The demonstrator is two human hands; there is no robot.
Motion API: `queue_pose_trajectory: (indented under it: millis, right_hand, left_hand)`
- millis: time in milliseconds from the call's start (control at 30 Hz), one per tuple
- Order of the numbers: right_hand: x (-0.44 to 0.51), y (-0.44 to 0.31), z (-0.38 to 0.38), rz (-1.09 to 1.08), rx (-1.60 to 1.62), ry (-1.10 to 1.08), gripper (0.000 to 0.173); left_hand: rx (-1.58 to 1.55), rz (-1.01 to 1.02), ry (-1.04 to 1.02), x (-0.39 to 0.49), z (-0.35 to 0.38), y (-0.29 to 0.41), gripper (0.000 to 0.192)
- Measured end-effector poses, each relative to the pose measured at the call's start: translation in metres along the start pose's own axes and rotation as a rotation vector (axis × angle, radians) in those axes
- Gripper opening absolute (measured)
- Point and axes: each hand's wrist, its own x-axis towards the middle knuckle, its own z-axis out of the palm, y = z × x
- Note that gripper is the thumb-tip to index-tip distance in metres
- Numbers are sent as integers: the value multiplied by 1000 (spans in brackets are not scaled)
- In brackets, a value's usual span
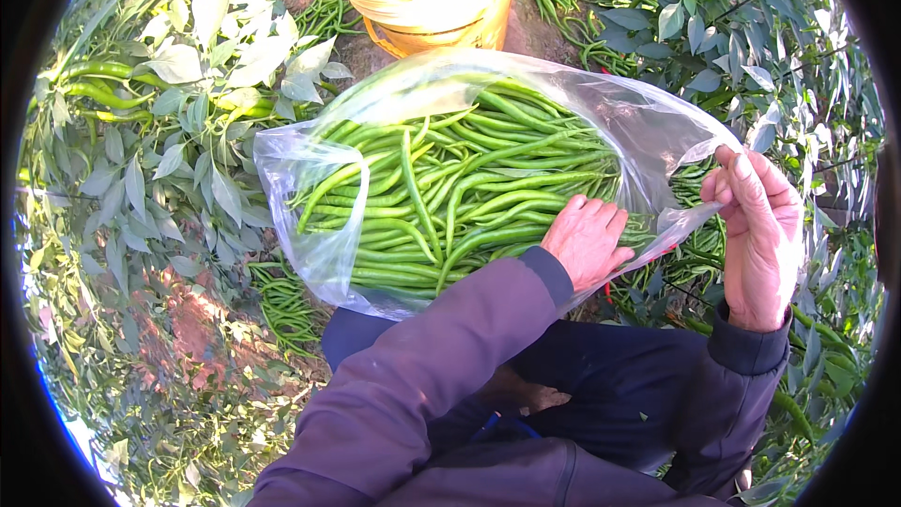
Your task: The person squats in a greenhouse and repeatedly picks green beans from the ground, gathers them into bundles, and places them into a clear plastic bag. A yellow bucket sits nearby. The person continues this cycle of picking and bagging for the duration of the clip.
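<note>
A clear plastic bag (317,148) lies across the middle, its mouth spread wide. Long green chili peppers (450,190) fill it, mostly laid side by side. My left hand (588,236) rests inside the bag on the right end of the peppers, knuckles up; whether its hidden fingers grip any of them cannot be told. To the right, my right hand (757,218) is raised and pinches the rim of the bag between thumb and fingers, palm partly towards me.
Beyond the bag stands a yellow bucket (450,21) with a pepper visible inside. Piles of green peppers lie on the soil at left (285,306), behind the bucket and under the bag's right side. Leafy pepper plants (190,113) flank both sides. My knees are below the bag.
</note>
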Motion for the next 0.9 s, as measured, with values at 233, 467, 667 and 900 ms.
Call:
queue_pose_trajectory:
  millis: [233, 467, 667, 900]
  right_hand:
    - [-2, 1, -1, -14, 11, 15, 29]
    - [-3, 1, -3, -18, 6, 6, 28]
    - [-1, 3, -5, -21, 34, -18, 28]
    - [-3, 0, -3, 3, 54, 53, 24]
  left_hand:
    - [322, -286, 228, 27, 26, -27, 35]
    - [0, -180, 362, 3, -7, -11, 81]
    - [204, -149, 122, -35, -26, -25, 99]
    - [299, -242, 96, -20, -7, -29, 102]
